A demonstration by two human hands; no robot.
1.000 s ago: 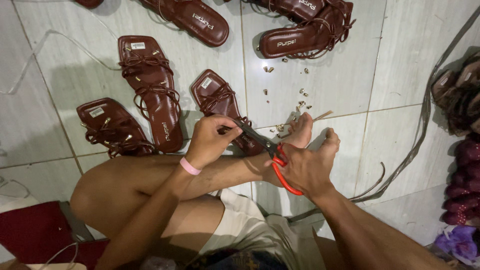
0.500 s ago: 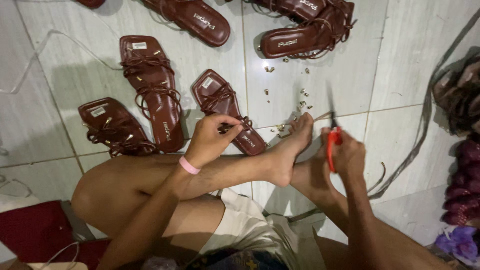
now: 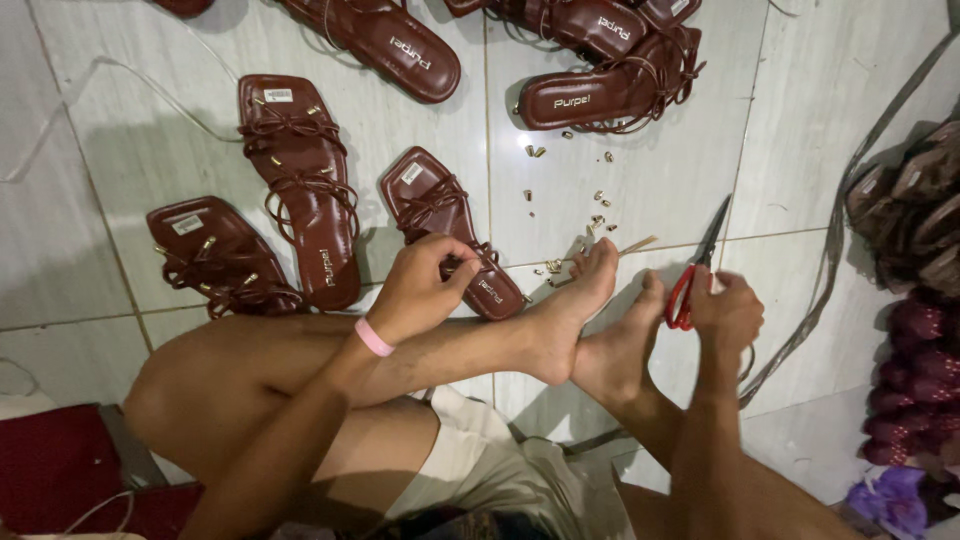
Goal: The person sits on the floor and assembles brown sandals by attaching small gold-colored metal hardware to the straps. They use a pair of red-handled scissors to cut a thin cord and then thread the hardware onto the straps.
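Note:
I sit on a tiled floor with my bare legs crossed in front of me. My left hand (image 3: 420, 288), with a pink band on its wrist, pinches the straps of a dark red strappy sandal (image 3: 448, 228) that lies on the floor beside my foot. My right hand (image 3: 725, 315) holds red-handled scissors (image 3: 695, 270) near the floor to the right of my feet, blades pointing away from me.
Several more dark red sandals (image 3: 295, 180) lie on the tiles to the left and at the top. Small gold beads (image 3: 570, 195) are scattered ahead of my toes. A grey strap (image 3: 850, 220) and a pile of dark sandals (image 3: 920, 300) sit at the right.
My right hand pulled the scissors away from the sandal straps and carried them right and down toward the floor. My left hand stays on the sandal.

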